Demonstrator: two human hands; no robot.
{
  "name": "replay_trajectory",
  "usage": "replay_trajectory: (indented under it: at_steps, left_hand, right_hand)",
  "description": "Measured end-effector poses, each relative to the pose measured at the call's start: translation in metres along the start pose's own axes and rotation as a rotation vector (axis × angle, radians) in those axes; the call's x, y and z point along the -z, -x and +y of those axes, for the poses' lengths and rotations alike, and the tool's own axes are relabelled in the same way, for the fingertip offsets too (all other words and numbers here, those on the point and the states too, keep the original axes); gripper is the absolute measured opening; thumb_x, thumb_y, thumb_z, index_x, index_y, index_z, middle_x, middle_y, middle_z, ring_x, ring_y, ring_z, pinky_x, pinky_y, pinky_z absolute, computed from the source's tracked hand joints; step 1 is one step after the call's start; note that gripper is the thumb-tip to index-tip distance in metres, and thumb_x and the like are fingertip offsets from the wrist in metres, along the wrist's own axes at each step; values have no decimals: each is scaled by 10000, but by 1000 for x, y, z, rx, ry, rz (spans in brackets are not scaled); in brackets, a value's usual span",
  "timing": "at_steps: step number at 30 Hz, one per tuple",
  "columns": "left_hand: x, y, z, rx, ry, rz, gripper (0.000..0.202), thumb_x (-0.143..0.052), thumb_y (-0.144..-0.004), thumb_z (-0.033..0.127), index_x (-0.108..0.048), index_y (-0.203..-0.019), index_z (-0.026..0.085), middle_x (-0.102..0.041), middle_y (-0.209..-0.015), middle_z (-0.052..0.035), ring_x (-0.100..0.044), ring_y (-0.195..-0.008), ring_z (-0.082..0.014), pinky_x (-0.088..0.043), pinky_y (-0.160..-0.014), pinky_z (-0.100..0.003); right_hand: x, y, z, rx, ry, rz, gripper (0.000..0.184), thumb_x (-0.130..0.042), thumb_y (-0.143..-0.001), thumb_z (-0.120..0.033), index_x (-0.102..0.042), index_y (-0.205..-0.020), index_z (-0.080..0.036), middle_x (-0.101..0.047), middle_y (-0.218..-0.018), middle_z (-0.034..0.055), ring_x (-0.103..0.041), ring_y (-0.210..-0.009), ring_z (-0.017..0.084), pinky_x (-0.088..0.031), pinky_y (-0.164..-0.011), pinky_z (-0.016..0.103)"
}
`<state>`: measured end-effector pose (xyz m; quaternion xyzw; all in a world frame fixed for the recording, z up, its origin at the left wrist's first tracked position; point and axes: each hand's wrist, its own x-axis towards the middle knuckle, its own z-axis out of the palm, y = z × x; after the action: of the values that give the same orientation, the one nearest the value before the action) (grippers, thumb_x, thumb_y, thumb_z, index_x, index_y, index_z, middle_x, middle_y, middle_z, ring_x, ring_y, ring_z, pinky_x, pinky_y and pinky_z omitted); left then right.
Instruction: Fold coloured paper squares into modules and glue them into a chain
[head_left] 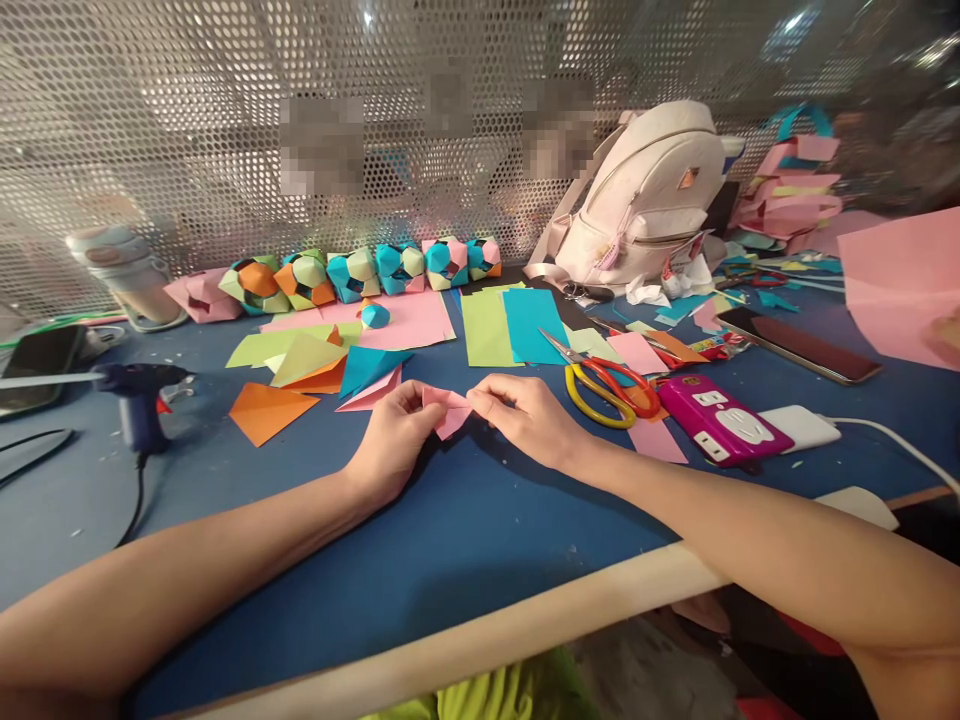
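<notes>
A small folded piece of pink paper (450, 409) sits between the two hands, just above the blue table (465, 530), and both hands are pinched on it. The left hand (394, 438) grips its left end with thumb and fingertips, and the right hand (525, 415) holds its right end the same way, so the hands are close together with only the paper between them. The paper's lower corner points down toward the table, between the two thumbs.

Just beyond the left hand lie loose folded sheets: a teal one (367, 365), a yellow-green one (304, 355) and, farther to the left, an orange one (266, 410). Well to the left of that hand rests a blue glue gun (142, 395). Just to the right of the right hand lie scissors with red and yellow handles (611, 390), and beyond them to the right a magenta power strip (720, 420). Far beyond both hands, along the perforated screen, stands a row of coloured paper cubes (367, 272); to the right of it, well beyond the right hand, leans a pale backpack (645, 195)
</notes>
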<state>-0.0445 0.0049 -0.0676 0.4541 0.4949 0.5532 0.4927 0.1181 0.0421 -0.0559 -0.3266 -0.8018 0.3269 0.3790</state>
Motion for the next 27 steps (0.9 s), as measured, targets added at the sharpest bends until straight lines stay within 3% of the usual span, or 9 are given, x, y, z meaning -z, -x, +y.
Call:
replay_trajectory:
  at_steps: [4,11,18,23,27]
  left_hand:
    - [1,-2,-2,-1,-6,-4,87,-628,-675,177,-543,-693,167,-585,-651,36,-505,-598,-99,-392,-611,-250]
    - [2,2,-1,-20,-132,-16,93,-601,-695,163,-567,-780,182,-602,-661,39,-538,-609,-109,-390,-590,-234]
    - [-1,5,5,-70,-189,-63,191,-639,-776,352,-582,-794,171,-615,-630,23,-573,-602,-127,-434,-612,-253]
    - [0,2,4,-50,-170,-73,224,-668,-754,373,-582,-784,168,-632,-690,14,-604,-607,-136,-467,-615,-268]
    - [-1,3,4,-61,-235,-91,224,-653,-759,377,-638,-820,161,-647,-737,-4,-606,-629,-141,-467,-626,-273]
  right_hand:
    - [-4,0,5,106,76,57,189,-543,-827,-205,-559,-643,-164,-584,-628,-4,-479,-568,94,-377,-560,220]
    - [-6,0,10,264,211,110,208,-515,-812,-116,-519,-611,-169,-522,-588,-19,-443,-545,85,-344,-541,220]
    - [1,-2,9,304,284,87,162,-521,-823,-156,-530,-662,-175,-540,-640,-5,-476,-587,105,-375,-593,236]
    - [-1,-4,11,241,234,78,139,-542,-846,-189,-546,-708,-177,-574,-670,2,-501,-595,109,-387,-589,230]
    - [-1,-4,13,306,264,43,200,-526,-853,-143,-527,-656,-180,-558,-642,-6,-503,-591,107,-386,-603,234]
